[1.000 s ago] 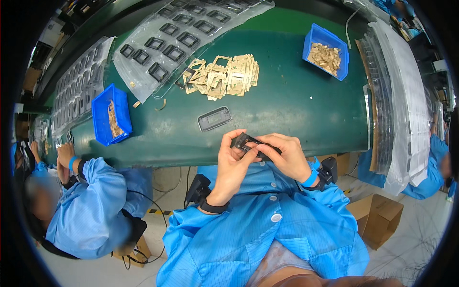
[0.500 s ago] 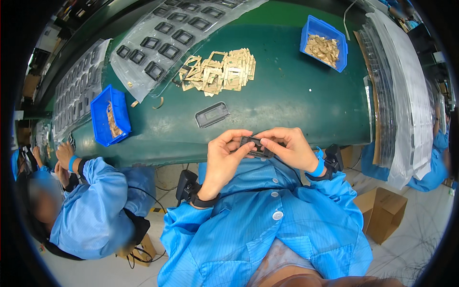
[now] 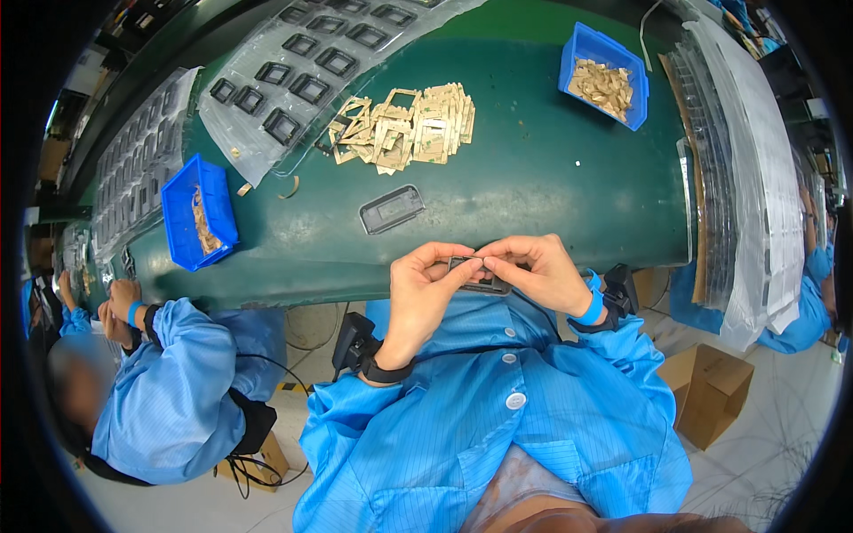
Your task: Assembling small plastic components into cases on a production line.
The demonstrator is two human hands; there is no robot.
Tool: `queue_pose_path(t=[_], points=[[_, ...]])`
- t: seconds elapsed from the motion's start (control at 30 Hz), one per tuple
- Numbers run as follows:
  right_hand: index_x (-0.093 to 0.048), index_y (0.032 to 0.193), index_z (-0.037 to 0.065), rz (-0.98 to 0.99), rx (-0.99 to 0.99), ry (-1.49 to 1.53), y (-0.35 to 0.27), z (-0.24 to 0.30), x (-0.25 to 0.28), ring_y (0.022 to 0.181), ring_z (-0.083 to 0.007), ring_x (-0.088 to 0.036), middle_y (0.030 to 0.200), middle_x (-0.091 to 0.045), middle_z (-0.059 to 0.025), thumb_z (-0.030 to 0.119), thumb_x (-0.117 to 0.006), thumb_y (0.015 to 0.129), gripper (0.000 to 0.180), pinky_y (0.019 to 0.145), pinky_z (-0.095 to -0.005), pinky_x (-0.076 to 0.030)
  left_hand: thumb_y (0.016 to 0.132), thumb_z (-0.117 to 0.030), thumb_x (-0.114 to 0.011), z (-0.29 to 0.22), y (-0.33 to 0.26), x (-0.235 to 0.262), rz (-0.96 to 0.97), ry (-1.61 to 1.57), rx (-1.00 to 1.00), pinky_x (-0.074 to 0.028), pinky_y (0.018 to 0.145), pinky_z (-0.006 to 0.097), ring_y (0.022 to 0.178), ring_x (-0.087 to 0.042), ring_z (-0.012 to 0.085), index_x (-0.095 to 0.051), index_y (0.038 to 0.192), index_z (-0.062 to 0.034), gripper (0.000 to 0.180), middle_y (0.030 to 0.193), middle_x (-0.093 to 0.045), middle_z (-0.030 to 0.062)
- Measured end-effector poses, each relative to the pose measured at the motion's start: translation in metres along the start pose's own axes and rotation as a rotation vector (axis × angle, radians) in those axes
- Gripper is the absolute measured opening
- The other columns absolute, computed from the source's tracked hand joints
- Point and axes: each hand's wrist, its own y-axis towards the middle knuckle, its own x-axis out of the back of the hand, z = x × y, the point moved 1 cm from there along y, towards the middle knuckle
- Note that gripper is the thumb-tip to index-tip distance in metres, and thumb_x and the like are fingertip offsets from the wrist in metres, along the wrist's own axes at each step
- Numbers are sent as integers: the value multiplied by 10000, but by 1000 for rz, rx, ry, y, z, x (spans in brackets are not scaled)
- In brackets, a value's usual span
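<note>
Just past the table's near edge, I hold a small black rectangular frame (image 3: 491,286) between both hands. My left hand (image 3: 425,282) is closed on its left end, thumb on top. My right hand (image 3: 535,274) pinches at its upper edge, the thumb and index tips meeting the left fingertips. Fingers cover much of the piece, and anything small between the tips cannot be made out. A grey-black rectangular frame (image 3: 392,210) lies on the green table (image 3: 533,186) beyond my hands. Farther off is a pile of tan adhesive frames (image 3: 426,129) with open centres.
Blue bins with tan scraps stand at right (image 3: 577,75) and left (image 3: 174,216). Clear plastic trays (image 3: 258,147) hold several black frames at the far left. Stacked clear trays (image 3: 711,178) line the right edge. A co-worker (image 3: 182,391) sits at left; a cardboard box (image 3: 715,391) is on the floor.
My thumbs have drawn together at the frame's upper edge, and the frame has tilted so less of its face shows. The whole view has shifted slightly.
</note>
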Motion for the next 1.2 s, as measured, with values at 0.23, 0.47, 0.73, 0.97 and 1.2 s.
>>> queue_pose_path(t=[0.23, 0.47, 0.73, 0.97, 1.2], points=[[-733, 1067, -19, -1, -9, -110, 1, 8, 0, 789, -112, -721, 845, -762, -91, 95, -670, 944, 179, 672, -255, -556, 905, 44, -692, 7, 1, -1, -24, -61, -64, -606, 773, 270, 835, -727, 182, -657, 1046, 109, 160, 942, -726, 159], [-737, 1093, 5, -49, -1, -92, -2, 2, -3, 727, -108, -699, 858, -761, -101, 77, -650, 947, 185, 641, -267, -547, 901, 42, -695, 3, -4, -1, -103, -35, -21, -601, 762, 291, 823, -723, 204, -678, 1039, 94, 149, 933, -728, 165], [-729, 1070, 25, -102, 173, -168, -8, 10, 18, 684, -195, -704, 848, -751, -128, 108, -657, 922, 184, 633, -323, -545, 895, 3, -706, -4, 8, -16, -61, 92, -27, -533, 767, 255, 823, -686, 154, -705, 1005, 68, 128, 920, -725, 105], [-732, 827, 21, -58, 492, -286, 4, -7, 26, 674, -272, -700, 750, -737, -101, 103, -664, 835, 106, 620, -379, -537, 873, -4, -730, 11, 33, -7, 17, 325, -214, -528, 720, 245, 754, -653, 126, -712, 974, 62, 122, 877, -731, 107], [-705, 927, 22, -51, 579, -462, -9, -20, 39, 866, -376, -646, 893, -706, -170, 37, -625, 797, 154, 762, -462, -480, 884, -44, -762, -11, 38, -19, 250, 611, -241, -536, 703, 249, 726, -646, 103, -748, 977, 50, 134, 823, -738, 76]])
